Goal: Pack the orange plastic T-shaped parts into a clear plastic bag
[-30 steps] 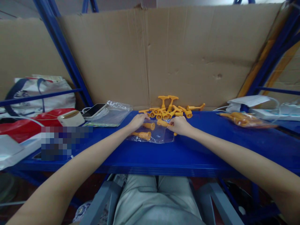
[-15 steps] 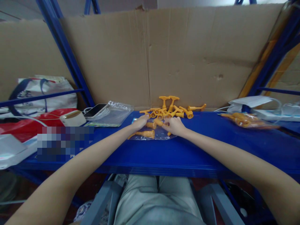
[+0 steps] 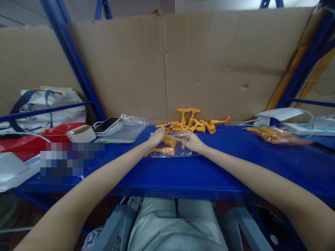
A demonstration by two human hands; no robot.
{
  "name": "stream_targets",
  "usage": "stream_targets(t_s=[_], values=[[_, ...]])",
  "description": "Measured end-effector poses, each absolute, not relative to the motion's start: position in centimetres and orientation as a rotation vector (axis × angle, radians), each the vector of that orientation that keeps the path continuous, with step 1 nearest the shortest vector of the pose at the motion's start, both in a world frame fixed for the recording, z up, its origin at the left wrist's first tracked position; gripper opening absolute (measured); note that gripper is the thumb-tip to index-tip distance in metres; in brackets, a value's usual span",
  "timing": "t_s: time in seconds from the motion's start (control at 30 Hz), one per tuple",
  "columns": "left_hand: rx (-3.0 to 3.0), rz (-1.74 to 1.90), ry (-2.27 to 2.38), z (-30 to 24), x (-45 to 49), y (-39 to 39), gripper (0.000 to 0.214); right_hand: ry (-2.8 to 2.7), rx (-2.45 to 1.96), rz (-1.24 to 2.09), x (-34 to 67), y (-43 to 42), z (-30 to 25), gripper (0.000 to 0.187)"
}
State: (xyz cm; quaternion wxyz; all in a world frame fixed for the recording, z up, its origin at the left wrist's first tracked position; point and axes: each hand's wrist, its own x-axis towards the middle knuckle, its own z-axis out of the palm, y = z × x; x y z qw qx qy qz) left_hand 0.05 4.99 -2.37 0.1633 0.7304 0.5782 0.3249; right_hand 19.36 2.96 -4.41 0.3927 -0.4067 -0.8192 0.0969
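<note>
A clear plastic bag (image 3: 180, 152) lies on the blue shelf, with several orange plastic pieces (image 3: 167, 151) in it, some flared like small horns. My left hand (image 3: 157, 136) is closed on the bag's left upper side. On the right, my right hand (image 3: 193, 141) pinches an orange plastic piece (image 3: 179, 139) at the bag's opening; its fingertips are partly hidden. Just behind both hands, a pile of loose orange pieces (image 3: 193, 123) rests near the cardboard, including T-shaped and hollow-ended ones.
A filled bag of orange pieces (image 3: 272, 134) lies at right, near a white power strip (image 3: 309, 128). To the left are flat clear bags (image 3: 128, 130), a phone (image 3: 107, 124) with a cable, a red bag (image 3: 54, 134) and a tote bag (image 3: 57, 108). Cardboard (image 3: 209, 62) stands behind.
My right hand has shifted slightly and an orange piece now extends leftward from its fingers. The pieces inside the bag have moved a little; my left hand stays at the bag.
</note>
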Motion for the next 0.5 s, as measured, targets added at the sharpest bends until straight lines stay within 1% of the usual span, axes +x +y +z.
stream_targets(t_s=[0.1,0.17,0.27,0.33,0.37,0.5], values=[[2.018,0.953,1.706,-2.2,-0.2,5.1,0.051,-2.114,-0.95,0.237,19.9,3.1,-4.9,0.041],[2.015,0.941,1.775,-2.2,-0.4,5.1,0.05,-2.138,-0.979,0.163,20.2,2.8,-4.9,0.04],[2.025,0.909,1.814,-2.2,-0.6,5.2,0.049,-2.102,-1.178,0.058,20.3,2.2,-4.4,0.027],[2.046,0.888,1.801,-2.2,-0.7,5.3,0.049,-2.091,-1.304,0.054,20.3,2.0,-4.1,0.015],[2.054,0.879,1.794,-2.2,-0.7,5.4,0.049,-2.097,-1.342,0.074,20.3,2.0,-3.9,0.012],[2.07,0.894,1.777,-2.2,-0.8,5.6,0.048,-2.074,-1.376,0.26,20.4,2.5,-3.8,0.025]])
